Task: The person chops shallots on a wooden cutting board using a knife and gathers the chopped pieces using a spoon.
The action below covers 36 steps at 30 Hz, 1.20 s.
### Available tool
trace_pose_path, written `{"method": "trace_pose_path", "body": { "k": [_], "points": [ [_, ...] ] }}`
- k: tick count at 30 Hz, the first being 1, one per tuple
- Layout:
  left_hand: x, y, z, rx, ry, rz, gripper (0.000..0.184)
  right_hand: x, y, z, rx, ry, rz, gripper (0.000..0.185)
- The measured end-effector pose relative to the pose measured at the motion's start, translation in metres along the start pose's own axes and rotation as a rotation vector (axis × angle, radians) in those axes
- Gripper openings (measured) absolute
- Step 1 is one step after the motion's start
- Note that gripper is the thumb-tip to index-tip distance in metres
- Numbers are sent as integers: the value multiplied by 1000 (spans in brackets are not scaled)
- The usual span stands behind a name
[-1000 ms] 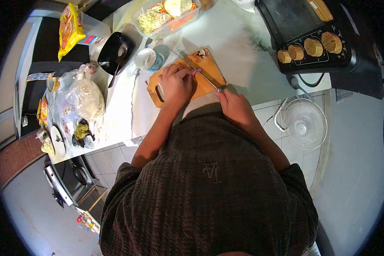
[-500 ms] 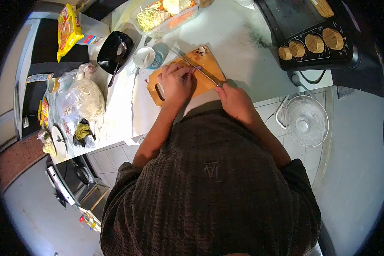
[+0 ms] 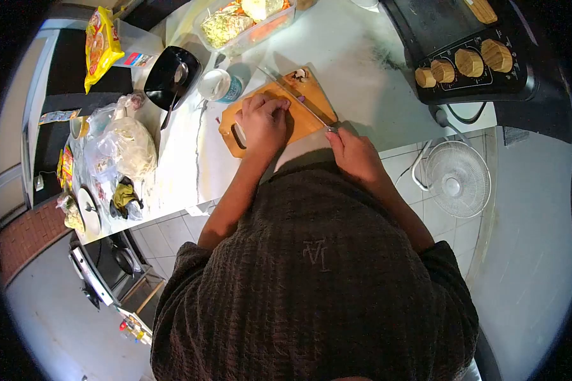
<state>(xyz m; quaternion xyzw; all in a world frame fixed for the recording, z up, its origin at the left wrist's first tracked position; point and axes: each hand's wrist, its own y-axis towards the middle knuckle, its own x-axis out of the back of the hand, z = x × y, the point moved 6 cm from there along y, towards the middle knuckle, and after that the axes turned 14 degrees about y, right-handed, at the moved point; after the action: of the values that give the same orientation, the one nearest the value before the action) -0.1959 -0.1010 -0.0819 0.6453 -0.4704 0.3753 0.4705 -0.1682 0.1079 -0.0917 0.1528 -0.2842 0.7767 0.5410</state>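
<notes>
On the wooden cutting board (image 3: 311,117), my left hand (image 3: 264,122) rests with its fingers curled and pressed together. What they pinch is mostly hidden; it looks small. My right hand (image 3: 357,152) is closed round the handle of a knife (image 3: 309,110). The blade slants across the board to the far left, just right of my left fingertips. A small purplish piece (image 3: 301,99) lies by the blade. Dark and whitish scraps (image 3: 300,75) sit at the board's far corner.
Beyond the board stand a tub (image 3: 216,85), a black bowl (image 3: 165,79) with a spoon, and a clear container (image 3: 238,43) of shredded vegetables. Plastic bags (image 3: 128,147) lie at the left. A black griddle (image 3: 470,57) with wooden knobs is at the right, above a fan (image 3: 452,181).
The knife and my right hand have shifted slightly to the right, away from my left fingers. The purplish piece shows more clearly beside the blade. My left hand stays nearly in place.
</notes>
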Motion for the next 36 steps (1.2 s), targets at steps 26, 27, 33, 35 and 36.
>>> {"method": "trace_pose_path", "body": {
  "k": [26,27,33,35,36],
  "points": [
    [-2,-2,1,-50,12,-50,6,-4,3,7,27,8,50,41],
    [-1,-2,1,-56,-2,-64,6,-4,3,8,26,8,50,41],
    [-4,-2,2,-42,60,-41,9,-4,3,10,-33,-16,88,46],
    [-5,-3,3,-35,62,-27,10,-4,3,10,-20,0,64,45],
    [-4,-3,3,-37,65,-40,10,-4,5,10,-21,0,64,45]
  ]
}}
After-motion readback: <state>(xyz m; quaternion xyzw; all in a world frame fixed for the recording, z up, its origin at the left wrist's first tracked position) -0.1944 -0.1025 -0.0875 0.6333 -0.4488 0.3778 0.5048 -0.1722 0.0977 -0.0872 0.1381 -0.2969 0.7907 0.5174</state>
